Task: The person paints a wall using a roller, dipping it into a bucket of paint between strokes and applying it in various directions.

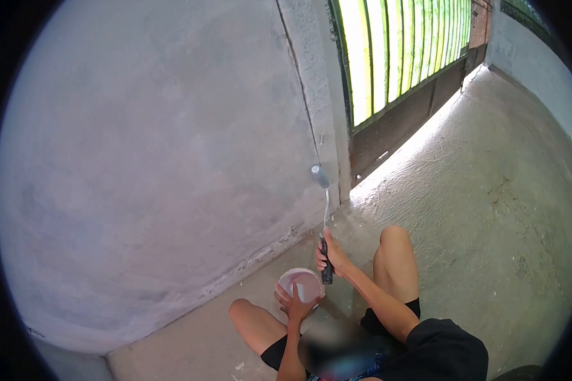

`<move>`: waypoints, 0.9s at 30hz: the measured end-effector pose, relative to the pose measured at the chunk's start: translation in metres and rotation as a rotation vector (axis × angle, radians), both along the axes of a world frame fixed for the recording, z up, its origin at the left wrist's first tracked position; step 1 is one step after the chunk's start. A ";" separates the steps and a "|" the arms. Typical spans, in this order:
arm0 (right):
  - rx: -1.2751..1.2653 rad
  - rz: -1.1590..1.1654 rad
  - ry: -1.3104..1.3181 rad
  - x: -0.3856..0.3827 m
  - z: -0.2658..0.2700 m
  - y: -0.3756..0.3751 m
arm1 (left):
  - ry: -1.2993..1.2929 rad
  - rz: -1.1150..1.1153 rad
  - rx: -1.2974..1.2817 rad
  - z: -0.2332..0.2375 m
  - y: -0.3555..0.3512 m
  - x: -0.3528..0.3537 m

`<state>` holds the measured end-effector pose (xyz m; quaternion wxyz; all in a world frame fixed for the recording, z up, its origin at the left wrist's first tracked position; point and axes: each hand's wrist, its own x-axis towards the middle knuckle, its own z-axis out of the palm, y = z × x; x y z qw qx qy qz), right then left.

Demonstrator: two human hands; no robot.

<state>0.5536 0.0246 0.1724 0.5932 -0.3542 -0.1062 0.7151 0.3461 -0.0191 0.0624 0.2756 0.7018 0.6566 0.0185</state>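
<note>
My right hand (335, 255) is closed around the black handle of a paint roller (321, 176). The roller's grey head is up against the wall (171, 159), beside a dark vertical groove, and its wire frame runs down to the handle. Below and to the left, my left hand (293, 305) grips the near rim of a small round bucket (302, 273), fingers spread over its edge. Pale pinkish-white paint shows inside the bucket. It stands on the floor between my bent knees; part of its near side is hidden by the hand.
A metal gate (407, 108) with upright bars and bright light behind it adjoins the wall on the right. The grey concrete floor (464, 209) stretches to the right towards another low wall (540, 70). The painted wall meets the floor close to my left knee (241, 309).
</note>
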 end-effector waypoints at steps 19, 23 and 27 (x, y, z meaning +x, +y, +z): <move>-0.149 -0.142 0.107 -0.008 -0.027 0.023 | -0.030 -0.020 0.023 0.000 -0.001 -0.002; -0.124 -0.163 0.063 0.009 -0.036 0.029 | -0.030 -0.021 0.033 0.001 -0.002 -0.001; -0.157 -0.098 0.103 -0.002 -0.024 0.018 | -0.004 -0.013 -0.037 0.006 -0.001 0.001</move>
